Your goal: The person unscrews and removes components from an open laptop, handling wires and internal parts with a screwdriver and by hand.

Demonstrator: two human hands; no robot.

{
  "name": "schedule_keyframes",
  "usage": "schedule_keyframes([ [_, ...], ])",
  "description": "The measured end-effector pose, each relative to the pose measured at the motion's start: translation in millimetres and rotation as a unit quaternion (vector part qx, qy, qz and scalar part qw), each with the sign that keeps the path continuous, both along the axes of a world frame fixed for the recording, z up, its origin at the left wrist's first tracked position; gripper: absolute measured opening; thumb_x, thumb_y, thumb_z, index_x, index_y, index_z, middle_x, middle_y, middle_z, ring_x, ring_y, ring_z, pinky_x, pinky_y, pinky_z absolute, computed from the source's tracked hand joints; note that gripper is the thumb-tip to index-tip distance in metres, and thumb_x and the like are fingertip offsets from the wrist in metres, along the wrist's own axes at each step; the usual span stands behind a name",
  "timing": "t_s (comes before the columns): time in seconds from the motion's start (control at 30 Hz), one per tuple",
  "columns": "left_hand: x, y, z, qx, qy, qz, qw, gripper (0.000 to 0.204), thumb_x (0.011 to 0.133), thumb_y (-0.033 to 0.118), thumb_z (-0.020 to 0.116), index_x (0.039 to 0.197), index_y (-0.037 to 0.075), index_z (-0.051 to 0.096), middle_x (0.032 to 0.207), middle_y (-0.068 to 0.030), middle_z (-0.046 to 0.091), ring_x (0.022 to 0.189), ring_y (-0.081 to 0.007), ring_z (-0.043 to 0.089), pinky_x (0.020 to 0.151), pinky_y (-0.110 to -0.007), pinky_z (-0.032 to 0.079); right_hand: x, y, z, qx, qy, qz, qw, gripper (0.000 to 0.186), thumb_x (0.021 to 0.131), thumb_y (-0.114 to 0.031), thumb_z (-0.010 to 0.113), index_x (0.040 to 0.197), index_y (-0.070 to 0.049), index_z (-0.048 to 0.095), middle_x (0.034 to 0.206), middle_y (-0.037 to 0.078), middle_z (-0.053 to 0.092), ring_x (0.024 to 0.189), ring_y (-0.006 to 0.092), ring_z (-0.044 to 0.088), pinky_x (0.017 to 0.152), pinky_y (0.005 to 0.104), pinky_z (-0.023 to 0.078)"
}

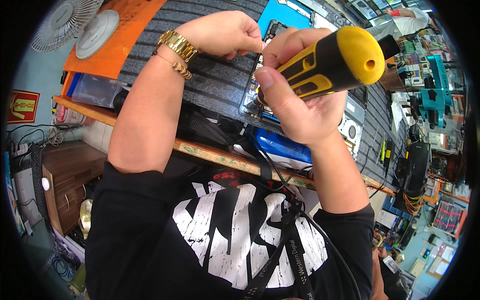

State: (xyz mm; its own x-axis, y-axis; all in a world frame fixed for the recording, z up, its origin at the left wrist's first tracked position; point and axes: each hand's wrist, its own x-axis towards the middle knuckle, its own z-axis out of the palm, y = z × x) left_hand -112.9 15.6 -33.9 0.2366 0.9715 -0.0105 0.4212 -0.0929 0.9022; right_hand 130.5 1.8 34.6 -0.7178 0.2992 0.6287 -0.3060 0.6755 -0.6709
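Observation:
My right hand grips a yellow-and-black screwdriver with a thick handle, its butt end up toward me. The tool's tip points down at an opened electronic device, which looks like a laptop chassis with bare boards. Much of the device is hidden behind the right hand and the handle. Over its far left side, my left hand has its fingers pinched together, close to the right fingertips. Whatever may be between the left fingertips is too small to make out.
The device lies on a grey ribbed mat along a wooden table edge. Beyond it is a blue sheet. At the right are a silver panel with a round fan and black cables. A white fan stands far left; another person is far right.

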Motion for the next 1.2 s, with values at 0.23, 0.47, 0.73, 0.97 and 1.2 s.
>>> schedule_keyframes([
  [0.23,3.9,-5.8,12.4,-0.040,-0.001,0.010,0.999,0.036,0.106,0.038,0.083,0.097,0.005,0.076,0.080,-0.0003,0.070,0.063,-0.0106,0.063,0.058,-0.030,0.051,3.3,4.4,-4.2,-0.035,0.013,0.000,0.999,0.037,0.097,0.008,0.077,0.122,-0.003,0.053,0.099,0.012,0.065,0.088,0.0170,0.062,0.078,0.0319,0.052],
  [0.47,1.4,-3.9,12.3,-0.043,0.001,-0.002,0.999,0.035,0.104,0.038,0.087,0.096,0.006,0.076,0.078,0.0013,0.069,0.065,-0.0103,0.062,0.059,-0.029,0.052,4.3,3.1,-1.8,-0.032,0.003,-0.005,0.999,0.037,0.097,0.007,0.077,0.122,-0.004,0.053,0.099,0.012,0.066,0.088,0.0165,0.061,0.080,0.0316,0.052],
  [0.73,3.3,-6.3,17.0,-0.030,0.014,0.000,0.999,0.032,0.108,0.036,0.082,0.097,0.006,0.077,0.080,0.0010,0.071,0.064,-0.0100,0.063,0.059,-0.030,0.052,4.6,4.4,-3.2,-0.038,0.006,-0.011,0.999,0.037,0.096,0.006,0.077,0.122,-0.005,0.052,0.098,0.012,0.066,0.089,0.0170,0.061,0.080,0.0326,0.051],
  [0.97,7.9,-7.3,20.9,-0.067,-0.001,0.019,0.998,0.039,0.116,0.040,0.068,0.099,0.007,0.077,0.083,-0.0002,0.072,0.061,-0.0100,0.061,0.055,-0.029,0.048,6.5,4.6,-3.3,-0.036,0.009,-0.016,0.999,0.036,0.097,0.007,0.076,0.122,-0.005,0.052,0.099,0.012,0.066,0.089,0.0174,0.061,0.080,0.0329,0.051],
  [1.2,7.1,-7.2,20.0,-0.083,-0.016,0.013,0.996,0.049,0.119,0.044,0.064,0.087,0.009,0.070,0.073,0.0019,0.066,0.059,-0.0096,0.060,0.053,-0.029,0.047,1.8,-0.9,-1.0,-0.055,0.025,-0.007,0.998,0.036,0.097,0.008,0.075,0.121,-0.005,0.052,0.099,0.012,0.066,0.089,0.0176,0.061,0.079,0.0331,0.051],
])
